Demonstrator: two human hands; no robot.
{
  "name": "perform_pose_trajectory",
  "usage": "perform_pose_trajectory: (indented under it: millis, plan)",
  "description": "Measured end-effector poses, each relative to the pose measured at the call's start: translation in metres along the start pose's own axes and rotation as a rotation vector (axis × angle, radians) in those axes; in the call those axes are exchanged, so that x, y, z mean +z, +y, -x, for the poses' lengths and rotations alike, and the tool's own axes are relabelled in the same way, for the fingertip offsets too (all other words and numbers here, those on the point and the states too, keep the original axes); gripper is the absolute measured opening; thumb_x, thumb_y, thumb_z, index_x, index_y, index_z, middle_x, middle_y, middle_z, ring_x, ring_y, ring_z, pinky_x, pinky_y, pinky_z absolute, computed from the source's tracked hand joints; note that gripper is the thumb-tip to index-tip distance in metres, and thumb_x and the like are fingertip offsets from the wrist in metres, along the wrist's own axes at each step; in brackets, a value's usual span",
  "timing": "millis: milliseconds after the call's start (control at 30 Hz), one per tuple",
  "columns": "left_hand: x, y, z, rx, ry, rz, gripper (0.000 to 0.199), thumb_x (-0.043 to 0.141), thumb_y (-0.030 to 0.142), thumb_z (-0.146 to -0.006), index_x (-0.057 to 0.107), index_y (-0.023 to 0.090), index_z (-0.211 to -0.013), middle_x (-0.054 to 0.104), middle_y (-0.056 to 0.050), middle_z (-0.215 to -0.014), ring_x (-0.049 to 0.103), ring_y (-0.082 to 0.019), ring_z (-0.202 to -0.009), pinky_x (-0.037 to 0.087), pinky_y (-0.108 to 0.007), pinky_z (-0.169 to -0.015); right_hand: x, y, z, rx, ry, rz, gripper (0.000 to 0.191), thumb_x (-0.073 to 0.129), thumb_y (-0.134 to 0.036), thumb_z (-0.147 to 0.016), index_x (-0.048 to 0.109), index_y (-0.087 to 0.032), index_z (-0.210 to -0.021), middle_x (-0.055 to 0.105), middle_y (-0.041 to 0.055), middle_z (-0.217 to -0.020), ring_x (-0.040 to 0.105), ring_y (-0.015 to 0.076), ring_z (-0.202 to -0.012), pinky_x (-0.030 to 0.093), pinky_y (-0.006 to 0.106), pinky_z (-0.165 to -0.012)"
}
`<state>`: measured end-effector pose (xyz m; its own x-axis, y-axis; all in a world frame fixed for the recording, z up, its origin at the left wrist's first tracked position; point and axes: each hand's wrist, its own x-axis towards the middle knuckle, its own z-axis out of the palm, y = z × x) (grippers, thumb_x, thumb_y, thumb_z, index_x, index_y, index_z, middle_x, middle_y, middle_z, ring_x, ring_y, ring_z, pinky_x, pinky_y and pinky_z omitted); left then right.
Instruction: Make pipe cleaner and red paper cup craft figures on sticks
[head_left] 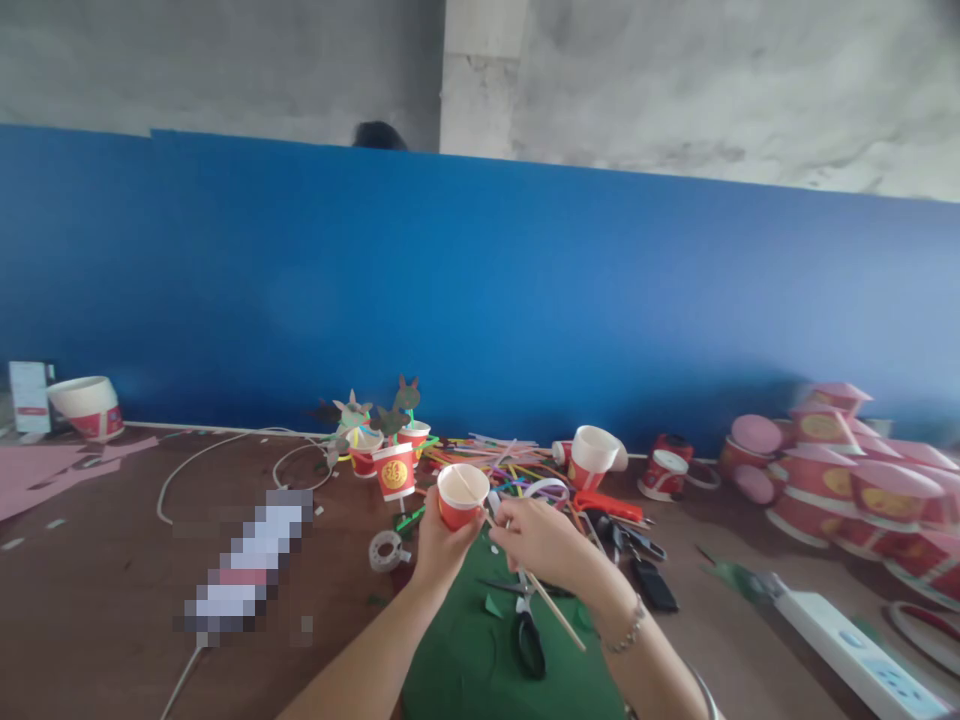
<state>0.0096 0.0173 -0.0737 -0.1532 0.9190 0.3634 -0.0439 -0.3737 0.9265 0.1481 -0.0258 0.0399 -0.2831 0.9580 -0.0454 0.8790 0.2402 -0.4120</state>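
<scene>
1. Left hand (439, 545) holds a red-and-white, round paper cup (459, 512) above the brown surface (97, 610), short of its far edge.
2. Right hand (538, 538) grips a thin, pale, straight stick (556, 610) reaching the cup.

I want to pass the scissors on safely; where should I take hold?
Probably by the black handle loop of the scissors, from the person's near side. The loop lies nearest the person and the metal blades lie farther off, which should keep the grip clear of the edges; the stick slants past on the right.
</scene>
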Motion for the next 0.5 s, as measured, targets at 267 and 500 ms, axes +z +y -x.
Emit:
perform_pose_trajectory:
  millis: [267,500]
  plan:
    - [-0.004,-0.008,-0.005,-0.031,0.082,-0.015,0.031,0.07,0.026,-0.065,0.054,0.017,-0.09,0.066,-0.004,-0.085,0.063,-0.018,-0.076,0.049,-0.029,-0.072,-0.003,0.017,0.002,-0.035,-0.319,-0.237,0.022,0.041,-0.012,-0.077,0.058,-0.017,-0.063,0.056,-0.0025,-0.045,0.056,0.0104,-0.048,0.041,0.021,-0.053]
    - [-0.002,0.0,-0.002,-0.002,0.048,0.013,0.042,0.07,0.024,-0.066,0.053,0.016,-0.103,0.069,-0.007,-0.089,0.066,-0.02,-0.081,0.051,-0.032,-0.075,-0.004,0.025,-0.007,-0.091,-0.464,-0.65,0.027,0.038,-0.021,-0.086,0.063,-0.015,-0.079,0.049,-0.0058,-0.043,0.039,0.0064,-0.037,0.032,0.018,-0.041]
